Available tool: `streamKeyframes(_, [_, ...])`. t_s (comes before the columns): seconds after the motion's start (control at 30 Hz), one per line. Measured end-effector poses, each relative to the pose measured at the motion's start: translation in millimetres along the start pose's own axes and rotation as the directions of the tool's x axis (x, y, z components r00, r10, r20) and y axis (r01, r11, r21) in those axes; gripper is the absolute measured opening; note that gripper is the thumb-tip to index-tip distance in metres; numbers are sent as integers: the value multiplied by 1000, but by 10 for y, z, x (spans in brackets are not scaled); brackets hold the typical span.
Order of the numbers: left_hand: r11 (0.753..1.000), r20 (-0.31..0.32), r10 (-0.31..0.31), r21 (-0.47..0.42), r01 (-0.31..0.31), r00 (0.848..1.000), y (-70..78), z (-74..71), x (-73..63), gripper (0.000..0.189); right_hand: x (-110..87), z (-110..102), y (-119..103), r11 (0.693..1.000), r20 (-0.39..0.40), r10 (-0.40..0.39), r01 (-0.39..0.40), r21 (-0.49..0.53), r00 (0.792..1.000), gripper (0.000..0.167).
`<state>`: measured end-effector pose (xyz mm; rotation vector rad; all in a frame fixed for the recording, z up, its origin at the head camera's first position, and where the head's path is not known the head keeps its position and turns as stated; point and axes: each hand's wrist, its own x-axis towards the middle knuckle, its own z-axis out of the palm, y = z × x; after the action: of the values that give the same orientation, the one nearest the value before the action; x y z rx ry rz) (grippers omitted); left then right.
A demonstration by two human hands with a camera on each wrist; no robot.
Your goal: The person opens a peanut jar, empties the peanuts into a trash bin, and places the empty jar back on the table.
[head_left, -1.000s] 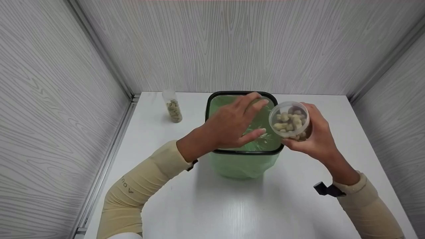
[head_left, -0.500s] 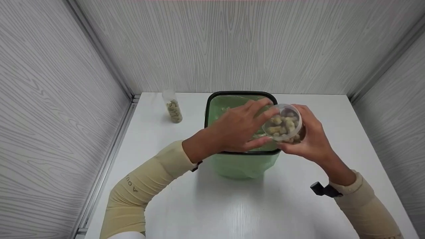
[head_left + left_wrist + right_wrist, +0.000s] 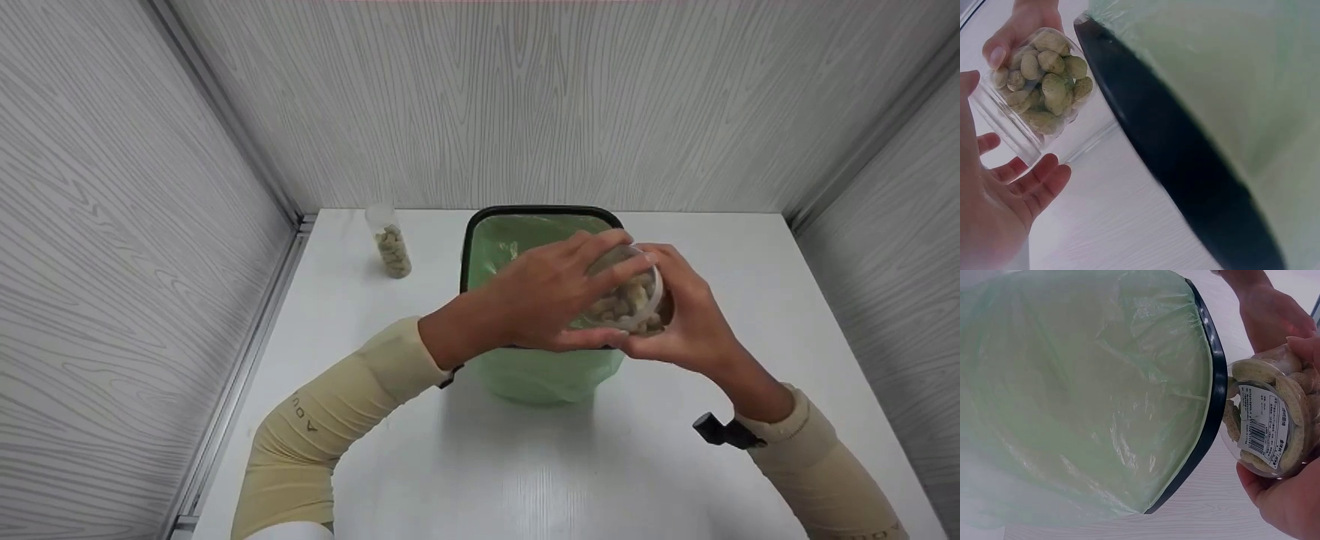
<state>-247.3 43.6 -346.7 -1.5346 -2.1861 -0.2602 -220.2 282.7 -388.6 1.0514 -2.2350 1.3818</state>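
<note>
A clear plastic jar (image 3: 637,304) of unshelled peanuts is held tilted above the right side of a bin (image 3: 466,251), its bottom label (image 3: 1264,427) facing outward in the right wrist view. My right hand (image 3: 686,319) grips the jar's body, thumb below and fingers behind it. Across the jar's mouth end spreads my left hand (image 3: 544,292), fingers over the top of the rim and thumb at the lower edge. In the left wrist view its fingertips (image 3: 1053,183) reach the rim, with the palm apart from it. The bin has a green liner bag and black rim.
A slim clear tube (image 3: 391,244) partly filled with small pale pieces stands at the back left of the white table (image 3: 525,480). Grey wood-patterned panels (image 3: 480,105) enclose the back and both sides.
The right hand has brought the jar left and slightly down over the bin's edge. My left hand has moved right, from apart to fingers around the jar's mouth end.
</note>
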Motion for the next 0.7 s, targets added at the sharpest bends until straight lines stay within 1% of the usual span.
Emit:
streamKeyframes(0.13, [1000,-41,19,4,-19,999,6,18,9,77,17,28,-26,1000,31,-5,4,25,1000,88])
streamKeyframes(0.2, [1000,-65,28,15,-27,997,5,23,18,76,28,38,-41,1000,33,-5,5,14,999,88])
streamKeyframes(0.3, [997,-111,45,60,-38,993,0,41,39,74,42,47,-53,1000,28,-6,6,-2,1000,86])
streamKeyframes(0.47, [986,-182,75,157,-47,980,-13,86,69,68,58,73,-54,999,11,-15,16,-52,1000,83])
streamKeyframes(0.53, [984,-200,77,174,-42,977,-12,97,77,66,60,86,-52,996,0,-24,24,-86,1000,83])
streamKeyframes(0.7, [980,-231,73,199,-26,970,2,107,91,61,59,120,-49,982,-33,-75,68,-176,997,82])
